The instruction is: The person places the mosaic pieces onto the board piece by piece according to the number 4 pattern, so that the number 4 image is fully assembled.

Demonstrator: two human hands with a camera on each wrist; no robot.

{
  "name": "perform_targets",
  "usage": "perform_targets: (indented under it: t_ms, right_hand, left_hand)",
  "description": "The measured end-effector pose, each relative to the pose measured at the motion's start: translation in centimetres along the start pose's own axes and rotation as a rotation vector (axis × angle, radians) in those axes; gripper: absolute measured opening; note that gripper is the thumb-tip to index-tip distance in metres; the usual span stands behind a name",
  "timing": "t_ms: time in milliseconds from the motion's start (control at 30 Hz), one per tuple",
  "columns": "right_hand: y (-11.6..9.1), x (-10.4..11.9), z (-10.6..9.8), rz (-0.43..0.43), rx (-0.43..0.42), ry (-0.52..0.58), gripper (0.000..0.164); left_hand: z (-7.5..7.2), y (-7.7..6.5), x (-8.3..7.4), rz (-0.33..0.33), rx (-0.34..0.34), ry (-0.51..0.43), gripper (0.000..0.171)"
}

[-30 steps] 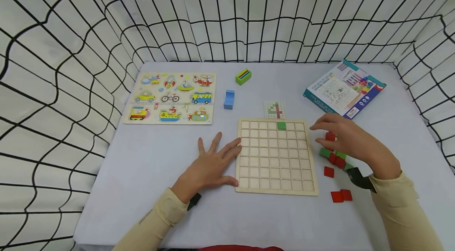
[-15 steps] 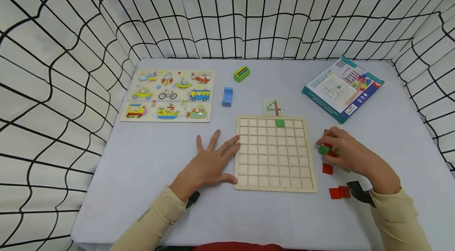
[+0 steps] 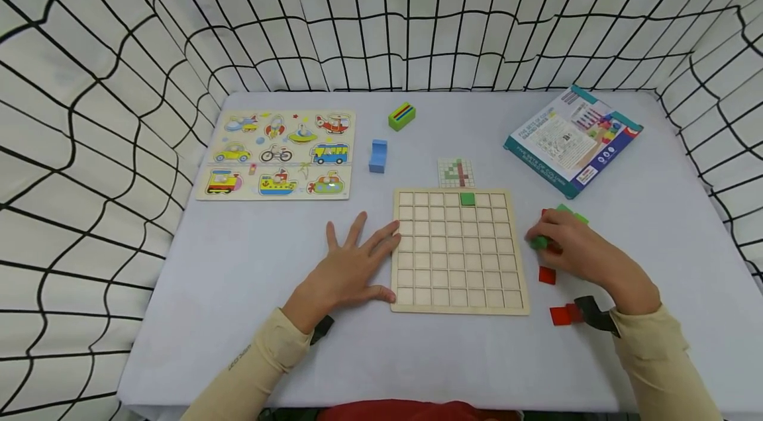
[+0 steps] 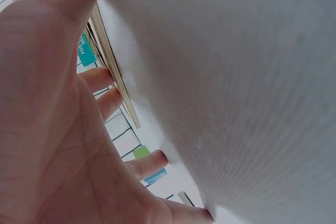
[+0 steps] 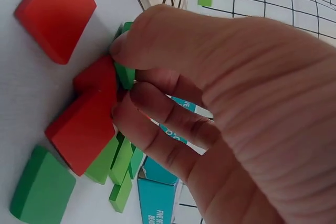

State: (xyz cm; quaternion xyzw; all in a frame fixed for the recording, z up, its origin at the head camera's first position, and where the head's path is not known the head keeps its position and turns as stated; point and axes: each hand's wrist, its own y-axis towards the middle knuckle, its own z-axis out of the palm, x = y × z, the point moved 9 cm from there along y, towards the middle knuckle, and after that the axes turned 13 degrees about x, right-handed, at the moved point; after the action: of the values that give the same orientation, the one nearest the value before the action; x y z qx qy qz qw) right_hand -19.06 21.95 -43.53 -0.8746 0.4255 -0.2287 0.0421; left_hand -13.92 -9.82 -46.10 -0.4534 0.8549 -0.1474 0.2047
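My left hand (image 3: 342,272) lies spread on the cloth, its thumb and two fingertips at the left edge of the wooden grid board (image 3: 417,253); the left wrist view shows straight fingers (image 4: 147,166). One green tile (image 3: 467,199) sits in the board's top row. Right of the board, my right hand (image 3: 575,249) pinches another green tile (image 5: 125,74) between thumb and fingers, tilted on edge. Close under those fingers lie red tiles (image 5: 86,129) and a darker green tile (image 5: 42,187). The hand hides part of the pile in the head view.
A pattern card (image 3: 456,173) lies behind the board. A vehicle puzzle (image 3: 286,169), a blue block (image 3: 378,157) and a green striped block (image 3: 402,116) are at left and back. A box (image 3: 575,140) lies back right. Red tiles (image 3: 560,316) lie nearer the front. Black netting surrounds the table.
My right hand has come down from beside the board's top right corner into the tiles and picked out a green one. Several tiles have shifted. My left hand has stayed on the board's edge.
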Motion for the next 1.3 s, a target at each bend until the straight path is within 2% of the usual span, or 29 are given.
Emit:
perform_targets:
  t_ms: [200,400,667,900,1067,1300]
  right_hand:
    - [0.1,0.2,-0.5,0.008,-0.013,-0.008,0.03]
    - [0.2,0.9,-2.0,0.006,-0.025,-0.001,0.034]
    - [1.3,4.0,-5.0,-0.136,-0.132,-0.082,0.041]
    - [3.5,6.6,-6.5,-0.238,-0.162,-0.09,0.041]
    - [5.5,7.3,-6.3,-0.242,-0.127,-0.066,0.037]
    - [8.5,8.3,-4.6,-0.278,-0.047,-0.02,0.032]
  left_hand:
    - [-0.1,-0.1,0.0,0.003,0.0,-0.017,0.103]
    - [0.0,-0.1,0.2,-0.001,0.008,-0.026,0.103]
    - [0.2,-0.3,0.3,-0.003,0.015,-0.034,0.102]
    - [0.2,-0.3,0.3,-0.001,0.017,-0.035,0.103]
    - [0.3,-0.1,0.2,-0.004,0.017,-0.02,0.104]
    - [0.3,0.1,0.3,-0.008,0.027,-0.01,0.106]
